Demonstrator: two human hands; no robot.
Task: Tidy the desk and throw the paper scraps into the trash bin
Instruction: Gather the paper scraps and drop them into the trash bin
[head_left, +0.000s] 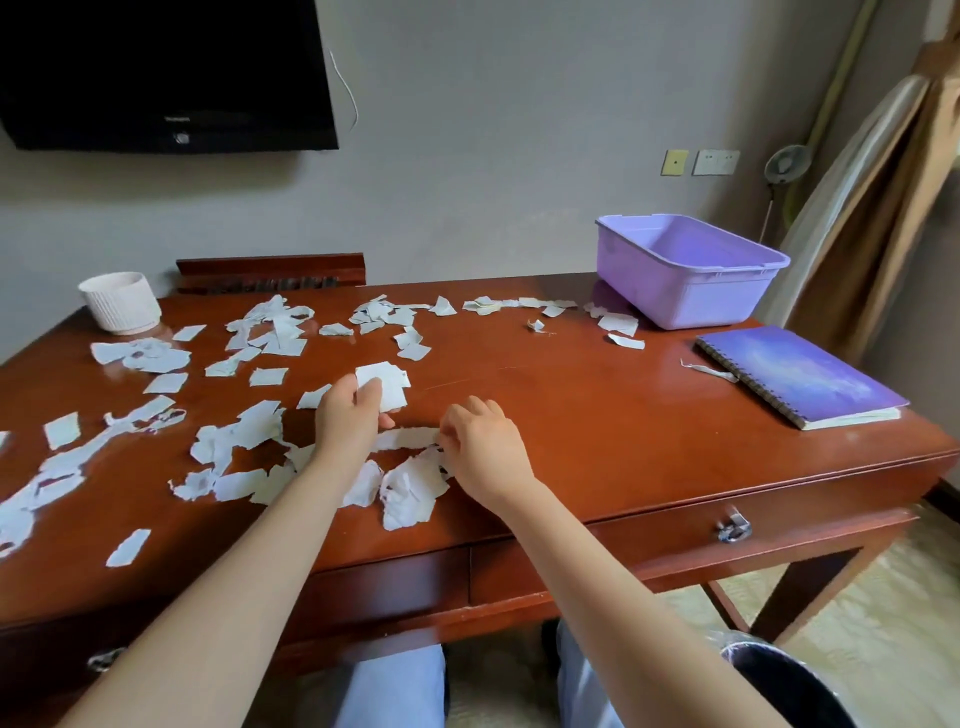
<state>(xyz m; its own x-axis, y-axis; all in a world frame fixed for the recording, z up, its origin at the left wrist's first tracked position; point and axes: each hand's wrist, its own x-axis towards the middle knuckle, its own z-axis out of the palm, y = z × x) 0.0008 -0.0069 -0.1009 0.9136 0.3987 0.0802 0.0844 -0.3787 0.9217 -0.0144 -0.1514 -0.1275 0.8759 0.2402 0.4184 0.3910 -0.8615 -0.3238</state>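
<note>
A plain grey-beige wall (493, 130) fills the back of the room. A black flat-screen television (161, 73) hangs on it at the upper left, with a thin white cable (349, 91) trailing from its right edge. Lower on the wall, toward the right, sit a yellow-green socket plate (674, 162) and a white switch plate (716, 162). Tan and cream curtains (878, 208) hang along the right edge, where soft daylight comes in. The glossy reddish-brown wooden bench (571, 426) has drawers with metal pulls (733, 526) along its front edge. Beneath its right corner lies pale patterned carpet (893, 613).
</note>
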